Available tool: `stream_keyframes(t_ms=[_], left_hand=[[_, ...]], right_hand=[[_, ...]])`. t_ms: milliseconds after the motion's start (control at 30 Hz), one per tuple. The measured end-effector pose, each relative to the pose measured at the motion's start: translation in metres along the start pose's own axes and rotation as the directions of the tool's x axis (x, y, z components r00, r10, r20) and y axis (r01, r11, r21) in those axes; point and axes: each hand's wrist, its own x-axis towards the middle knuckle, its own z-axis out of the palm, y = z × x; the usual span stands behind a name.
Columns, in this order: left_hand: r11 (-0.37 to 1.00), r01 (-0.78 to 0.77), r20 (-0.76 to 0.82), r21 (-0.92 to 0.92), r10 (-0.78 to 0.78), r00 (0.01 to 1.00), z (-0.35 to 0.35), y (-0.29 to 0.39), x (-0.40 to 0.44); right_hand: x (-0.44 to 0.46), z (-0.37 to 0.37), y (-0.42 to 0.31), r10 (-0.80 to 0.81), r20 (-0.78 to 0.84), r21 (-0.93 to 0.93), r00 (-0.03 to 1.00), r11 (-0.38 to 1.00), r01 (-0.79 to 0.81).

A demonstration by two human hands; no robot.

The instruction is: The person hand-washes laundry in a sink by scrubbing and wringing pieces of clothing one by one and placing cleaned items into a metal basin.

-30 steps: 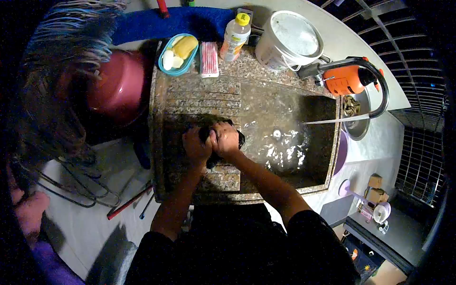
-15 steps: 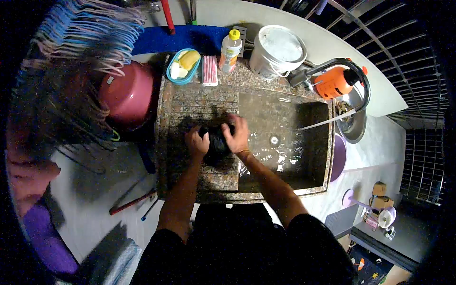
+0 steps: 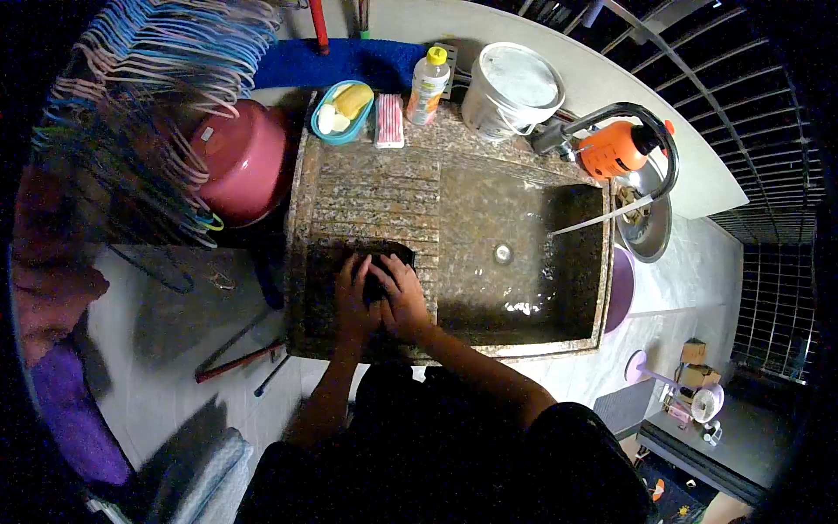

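Note:
A dark, bunched black cloth [image 3: 397, 251] lies on the ridged washboard [image 3: 371, 196] of a speckled stone sink. My left hand [image 3: 353, 301] presses down on the cloth with its fingers curled over it. Close beside it, my right hand [image 3: 404, 301] grips the same cloth, and the two hands nearly touch. Most of the cloth is hidden under my hands and in their shadow. Right of the washboard, the basin [image 3: 489, 210] holds shallow water around a round drain. Water runs into it from the curved faucet [image 3: 633, 109].
Along the sink's back ledge stand a blue soap dish [image 3: 336, 135], a pink-striped brush [image 3: 389, 122], a yellow-capped bottle [image 3: 428, 87] and a white bucket [image 3: 511, 92]. An orange sprayer [image 3: 611, 150] is beside the faucet. Left are a pink basin [image 3: 240, 162] and many hangers [image 3: 166, 52].
Both hands have moved down the washboard toward my body, pushing the black cloth with them. My right hand has come closer to the left one.

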Motion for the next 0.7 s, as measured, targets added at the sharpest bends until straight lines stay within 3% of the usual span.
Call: stream_keyframes(t_ms=[33, 67, 100, 167, 200, 300, 400, 600, 700], left_hand=[[0.998, 0.037, -0.016, -0.053, -0.038, 0.999, 0.003, 0.002, -0.002], [0.992, 0.076, -0.03, -0.103, -0.08, 0.996, 0.004, 0.002, -0.004], [0.982, 0.11, -0.046, -0.153, -0.119, 0.992, 0.006, 0.002, -0.004], [0.983, 0.171, -0.023, -0.072, -0.173, 0.985, 0.008, 0.002, 0.004], [0.98, 0.197, -0.024, -0.034, -0.198, 0.98, 0.011, -0.001, 0.013], [0.98, 0.192, -0.026, 0.051, -0.191, 0.981, 0.031, -0.025, 0.022], [0.99, 0.113, -0.138, 0.089, -0.1, 0.985, 0.043, -0.041, 0.027], [0.969, 0.23, 0.026, 0.094, -0.233, 0.972, 0.047, -0.052, 0.042], [0.974, 0.138, -0.062, 0.177, -0.129, 0.99, 0.057, -0.066, 0.037]], right_hand=[[-0.005, 0.003, 0.001, -0.013, 0.015, -0.051, 1.0, 0.999, 0.013], [0.0, 0.009, 0.006, -0.06, -0.065, 0.03, 0.996, 0.998, 0.062], [0.002, 0.021, 0.018, -0.012, -0.051, 0.021, 0.999, 1.0, 0.014], [-0.004, 0.05, 0.042, 0.091, -0.02, 0.004, 0.996, 0.996, -0.09], [0.004, 0.049, 0.044, 0.037, -0.099, -0.006, 0.994, 0.999, -0.038], [0.014, 0.054, 0.057, 0.066, -0.072, -0.035, 0.995, 0.997, -0.069], [0.024, 0.055, 0.06, 0.076, -0.088, -0.056, 0.993, 0.995, -0.081], [0.037, 0.059, 0.066, 0.133, -0.104, -0.047, 0.986, 0.989, -0.139], [0.042, 0.052, 0.063, 0.147, -0.068, -0.025, 0.987, 0.988, -0.149]])
